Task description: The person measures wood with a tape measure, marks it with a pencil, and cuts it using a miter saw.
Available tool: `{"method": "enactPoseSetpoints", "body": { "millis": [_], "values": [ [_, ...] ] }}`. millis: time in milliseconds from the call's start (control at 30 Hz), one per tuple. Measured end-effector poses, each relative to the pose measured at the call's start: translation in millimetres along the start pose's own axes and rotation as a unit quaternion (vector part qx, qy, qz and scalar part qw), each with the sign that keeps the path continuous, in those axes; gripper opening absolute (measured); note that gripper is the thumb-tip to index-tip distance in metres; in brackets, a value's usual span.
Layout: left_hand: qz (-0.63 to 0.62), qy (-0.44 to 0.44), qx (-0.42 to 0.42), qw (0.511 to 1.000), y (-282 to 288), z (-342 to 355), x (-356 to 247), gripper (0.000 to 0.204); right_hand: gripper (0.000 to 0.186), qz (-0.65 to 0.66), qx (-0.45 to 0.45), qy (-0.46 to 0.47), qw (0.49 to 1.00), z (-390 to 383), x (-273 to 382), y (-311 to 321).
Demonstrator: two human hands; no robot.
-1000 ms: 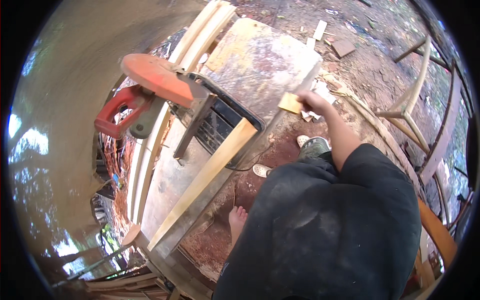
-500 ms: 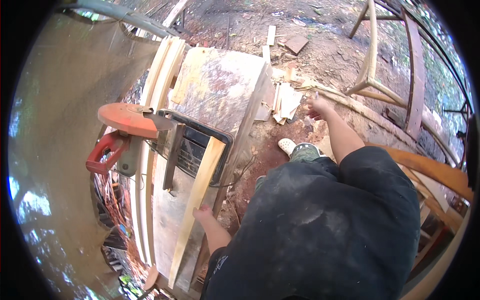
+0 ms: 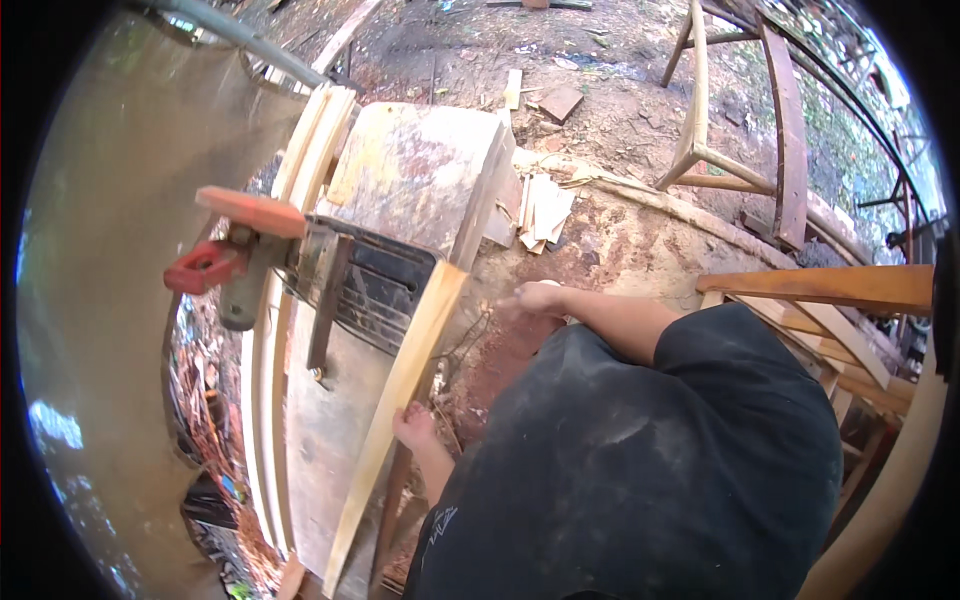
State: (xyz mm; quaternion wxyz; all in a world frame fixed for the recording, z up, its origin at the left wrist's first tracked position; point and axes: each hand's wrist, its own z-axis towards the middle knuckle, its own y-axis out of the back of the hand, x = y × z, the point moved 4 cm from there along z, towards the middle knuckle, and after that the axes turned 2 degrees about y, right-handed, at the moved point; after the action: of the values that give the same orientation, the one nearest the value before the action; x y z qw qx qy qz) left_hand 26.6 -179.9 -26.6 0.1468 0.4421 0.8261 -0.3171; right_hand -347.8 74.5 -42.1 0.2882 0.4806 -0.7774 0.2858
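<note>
The left hand (image 3: 415,427) curls round the near edge of the wooden strip (image 3: 420,350); the right hand (image 3: 535,299) is partly open with nothing visible in it.
The wooden strip lies on the worktop (image 3: 320,420), running from 7 o'clock of the left hand to between 12 and 1, where its far end meets the black saw base (image 3: 380,290); the orange guard (image 3: 250,210) stands at 11 o'clock. For good handling, I'd keep the strip flat and snug, press it evenly with the left hand well back from the guard, and bring the right hand, blurred at 1 to 2 o'clock, nowhere near the blade's path.
</note>
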Motion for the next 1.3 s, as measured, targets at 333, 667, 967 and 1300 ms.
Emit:
{"method": "enactPoseSetpoints", "body": {
  "millis": [333,667,967,1300],
  "values": [
    [0.086,-0.098,0.153,0.980,112.8,-90.9,57.8,0.033,0.032,0.392,-0.308,0.062,0.865,-99.0,-56.7,14.3],
    [-0.061,-0.234,-0.122,0.963,285.6,-80.8,-157.6,0.051,0.048,0.491,-0.554,0.207,0.639,-225.1,-116.7,201.7],
    [-0.081,-0.248,-0.126,0.957,183.7,-151.6,-115.3,0.078,0.054,-0.034,-0.706,-0.163,0.689,-161.3,-135.9,153.8],
    [-0.177,-0.440,-0.053,0.879,55.4,-266.8,-132.4,0.062,0.054,-0.198,-0.385,-0.056,0.900,-113.2,-72.8,61.2]
  ]
}}
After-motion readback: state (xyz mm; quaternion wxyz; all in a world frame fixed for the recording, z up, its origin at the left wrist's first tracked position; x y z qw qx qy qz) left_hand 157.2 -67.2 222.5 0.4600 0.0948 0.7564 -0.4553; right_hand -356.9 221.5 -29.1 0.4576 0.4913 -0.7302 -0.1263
